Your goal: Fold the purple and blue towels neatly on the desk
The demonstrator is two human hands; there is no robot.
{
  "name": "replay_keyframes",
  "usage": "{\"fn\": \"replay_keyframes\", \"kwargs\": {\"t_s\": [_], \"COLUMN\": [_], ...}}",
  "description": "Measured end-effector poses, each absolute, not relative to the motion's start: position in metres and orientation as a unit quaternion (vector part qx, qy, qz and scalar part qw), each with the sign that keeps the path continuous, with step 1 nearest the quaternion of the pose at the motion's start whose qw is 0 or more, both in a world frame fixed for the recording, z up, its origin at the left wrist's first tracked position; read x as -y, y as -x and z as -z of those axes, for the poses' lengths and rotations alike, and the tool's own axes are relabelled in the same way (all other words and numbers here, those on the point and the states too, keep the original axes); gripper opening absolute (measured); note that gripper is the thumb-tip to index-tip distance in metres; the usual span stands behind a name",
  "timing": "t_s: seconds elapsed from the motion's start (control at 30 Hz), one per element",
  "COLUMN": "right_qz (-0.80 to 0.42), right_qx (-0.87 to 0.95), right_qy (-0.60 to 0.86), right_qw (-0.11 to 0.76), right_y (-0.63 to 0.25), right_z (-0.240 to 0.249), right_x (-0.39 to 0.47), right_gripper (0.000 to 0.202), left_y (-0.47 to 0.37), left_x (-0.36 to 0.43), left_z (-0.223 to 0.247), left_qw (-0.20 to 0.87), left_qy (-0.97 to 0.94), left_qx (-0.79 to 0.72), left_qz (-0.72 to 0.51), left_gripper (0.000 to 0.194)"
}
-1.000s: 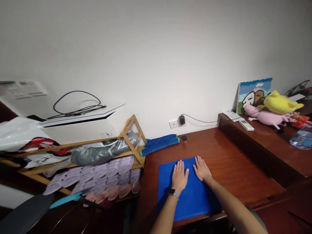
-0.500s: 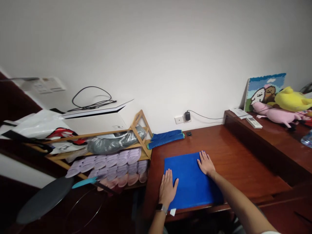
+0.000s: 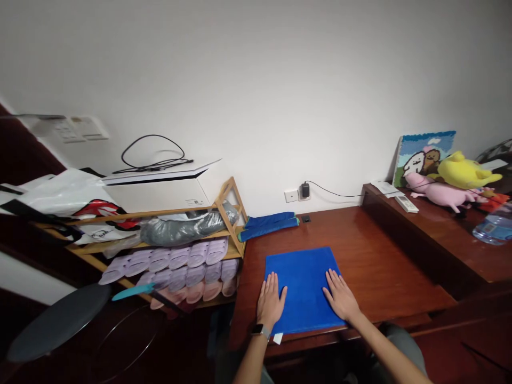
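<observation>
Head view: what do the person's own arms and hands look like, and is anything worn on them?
Both forearms are bare, with no sleeves in view. The left hand has a smartwatch at the wrist, with a dark face and a pale grey band. The right hand is bare: no glove or watch, and no ring can be made out.

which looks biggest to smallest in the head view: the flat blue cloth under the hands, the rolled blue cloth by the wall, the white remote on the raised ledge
1. Flat blue cloth, largest.
2. Rolled blue cloth.
3. White remote, smallest, though it lies farther off, which shrinks it somewhat.
</observation>
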State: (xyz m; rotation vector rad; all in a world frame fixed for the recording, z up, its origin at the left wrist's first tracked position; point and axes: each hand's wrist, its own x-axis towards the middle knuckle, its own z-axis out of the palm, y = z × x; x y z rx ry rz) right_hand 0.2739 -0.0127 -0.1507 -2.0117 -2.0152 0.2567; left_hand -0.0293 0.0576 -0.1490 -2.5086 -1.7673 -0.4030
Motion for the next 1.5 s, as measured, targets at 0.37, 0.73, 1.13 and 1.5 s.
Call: {"fn": "replay_keyframes", "kwargs": {"t_s": [0.37,0.73,1.13,1.5], "right_qz": [-0.087,-0.089,-0.082,-0.121], "right_qx": [0.705,0.705,0.687,0.656], "right_qy": [0.69,0.691,0.709,0.735], "right_qw": [0.138,0.132,0.133,0.124], "right_y": [-0.275,-0.276,-0.239,-0.227], "right_z": [0.148,0.148,0.141,0.145], "right_x": [0.01,0.011,0.013,0.005], "right_gripper": [0.082,0.081,0.075,0.077], "left_y": [-0.048,0.049,-0.011,-0.024], "left_x": [-0.035,-0.03,-0.035,-0.035], "left_z": [0.136,0.161,0.137,0.143], "left_qw": [0.016,0.036,0.022,-0.009], "left_qy": [0.864,0.796,0.842,0.856], "left_qx": [0.479,0.586,0.519,0.504], "left_qz": [0.151,0.149,0.147,0.115], "left_gripper": [0.066,0.071,0.064,0.067]}}
